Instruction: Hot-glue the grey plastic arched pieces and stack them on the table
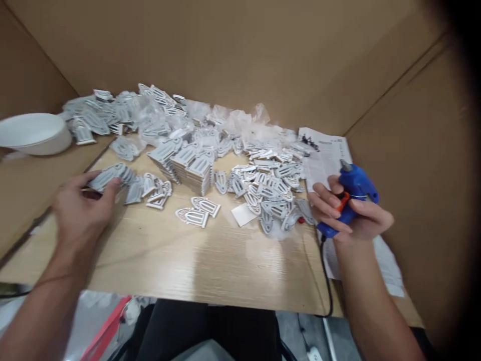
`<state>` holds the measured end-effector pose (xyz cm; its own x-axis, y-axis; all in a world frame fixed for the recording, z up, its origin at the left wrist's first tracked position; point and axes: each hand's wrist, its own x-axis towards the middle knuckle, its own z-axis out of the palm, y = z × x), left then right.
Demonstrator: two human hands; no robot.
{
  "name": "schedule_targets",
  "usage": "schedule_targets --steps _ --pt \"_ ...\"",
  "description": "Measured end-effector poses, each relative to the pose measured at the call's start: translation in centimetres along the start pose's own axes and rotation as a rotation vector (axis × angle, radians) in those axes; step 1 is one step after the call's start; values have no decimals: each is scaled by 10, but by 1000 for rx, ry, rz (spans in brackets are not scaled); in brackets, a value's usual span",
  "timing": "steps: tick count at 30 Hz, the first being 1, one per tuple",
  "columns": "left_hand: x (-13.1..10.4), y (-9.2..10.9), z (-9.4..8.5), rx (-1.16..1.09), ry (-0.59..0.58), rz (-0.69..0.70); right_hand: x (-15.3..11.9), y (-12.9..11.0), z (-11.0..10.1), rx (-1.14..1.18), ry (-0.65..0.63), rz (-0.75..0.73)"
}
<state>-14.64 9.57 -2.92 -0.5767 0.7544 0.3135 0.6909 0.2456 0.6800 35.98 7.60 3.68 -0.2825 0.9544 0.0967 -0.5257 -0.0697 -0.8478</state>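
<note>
At the left of the table, my left hand (88, 200) has its thumb and fingers closed round a small stack of grey-white arched window-shaped pieces (112, 176). My right hand (349, 210) grips a blue hot glue gun (355, 183) with an orange trigger, its nozzle pointing up and away. A black cord hangs from the handle's base. Beside my left hand lies a loose cluster of arched pieces (156, 190). Two arched pieces (195, 213) lie flat near the middle. Behind them stand neat stacks of the same pieces (191, 170).
Bagged pieces (150, 113) are heaped along the cardboard wall (225, 55). A loose pile of arched pieces (270, 185) spreads left of the glue gun. Printed paper (325, 150) with small black bits (310, 144) lies at the right. A white bowl (35, 133) stands far left.
</note>
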Motion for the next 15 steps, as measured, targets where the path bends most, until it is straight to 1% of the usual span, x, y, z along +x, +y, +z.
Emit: schedule_targets --steps 2,5,7,8,12,15 --pt "1 -1 0 -5 -15 11 0 -1 -2 1 9 4" --pt "0 -6 0 -33 -38 22 3 -1 -7 -26 -56 -10" --pt "-1 -10 1 -27 -41 32 4 -1 -8 -55 -46 -14" --pt "0 -13 2 -36 -49 38 4 -1 -8 -74 -19 -15" --pt "1 -21 4 -84 -74 41 -1 0 -5 -159 172 -28" --pt "1 -23 4 -61 -70 21 -5 4 -7 -165 267 -29"
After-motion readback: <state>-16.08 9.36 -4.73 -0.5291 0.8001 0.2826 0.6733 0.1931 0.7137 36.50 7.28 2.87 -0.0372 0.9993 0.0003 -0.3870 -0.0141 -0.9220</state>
